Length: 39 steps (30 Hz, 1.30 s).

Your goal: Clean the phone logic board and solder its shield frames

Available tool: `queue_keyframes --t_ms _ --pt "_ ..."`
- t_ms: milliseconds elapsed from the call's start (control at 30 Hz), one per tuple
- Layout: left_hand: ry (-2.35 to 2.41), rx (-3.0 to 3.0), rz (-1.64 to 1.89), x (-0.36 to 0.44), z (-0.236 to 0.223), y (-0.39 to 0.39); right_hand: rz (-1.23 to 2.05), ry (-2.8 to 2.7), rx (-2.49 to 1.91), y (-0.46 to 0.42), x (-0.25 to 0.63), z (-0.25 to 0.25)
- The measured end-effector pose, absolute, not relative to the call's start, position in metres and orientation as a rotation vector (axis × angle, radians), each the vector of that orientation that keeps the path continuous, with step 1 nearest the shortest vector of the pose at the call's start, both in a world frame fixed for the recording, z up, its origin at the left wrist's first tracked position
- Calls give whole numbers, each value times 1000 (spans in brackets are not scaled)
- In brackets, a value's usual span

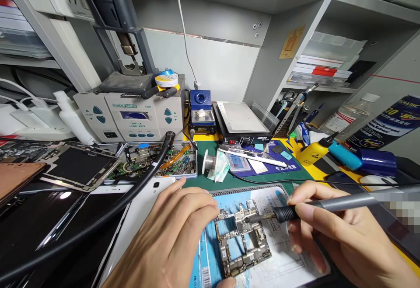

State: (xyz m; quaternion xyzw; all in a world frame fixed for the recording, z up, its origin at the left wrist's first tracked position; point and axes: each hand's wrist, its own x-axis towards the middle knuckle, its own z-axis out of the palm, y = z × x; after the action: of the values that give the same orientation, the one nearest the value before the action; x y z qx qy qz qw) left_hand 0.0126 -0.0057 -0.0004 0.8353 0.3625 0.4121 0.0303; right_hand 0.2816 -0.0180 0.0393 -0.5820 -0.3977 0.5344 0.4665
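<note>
A phone circuit board (244,264) with square openings lies on a blue and white printed sheet (282,266). My left hand (170,235) steadies it, fingertips at its upper left corner and thumb at its lower edge. A soldering iron (337,201) with a grey handle and black ribbed grip is pinched between the thumb and fingers of my right hand (348,235). Its tip points left and meets the upper middle of the board, over a cluster of small silvery pads; whether it presses on them I cannot tell.
Behind the board stand a solder spool (209,162), a tray of circuit boards (157,165), a hot air station (131,117), a soldering station (201,113) and a flat heating plate (243,117). A black hose (114,216) crosses the left side. Bottles, including a yellow one (313,151), stand right.
</note>
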Motion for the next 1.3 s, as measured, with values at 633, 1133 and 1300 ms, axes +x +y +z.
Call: queue_keyframes --t_ms 633,1133,1300 --pt "1164 2531 1217 16 6 -11 1406 -973 -1343 -18 283 41" --pt "1229 2537 1070 14 17 -15 1540 -808 -1254 -4 290 41" --pt "1209 2541 1079 14 15 -15 1499 -833 -1297 -3 288 44"
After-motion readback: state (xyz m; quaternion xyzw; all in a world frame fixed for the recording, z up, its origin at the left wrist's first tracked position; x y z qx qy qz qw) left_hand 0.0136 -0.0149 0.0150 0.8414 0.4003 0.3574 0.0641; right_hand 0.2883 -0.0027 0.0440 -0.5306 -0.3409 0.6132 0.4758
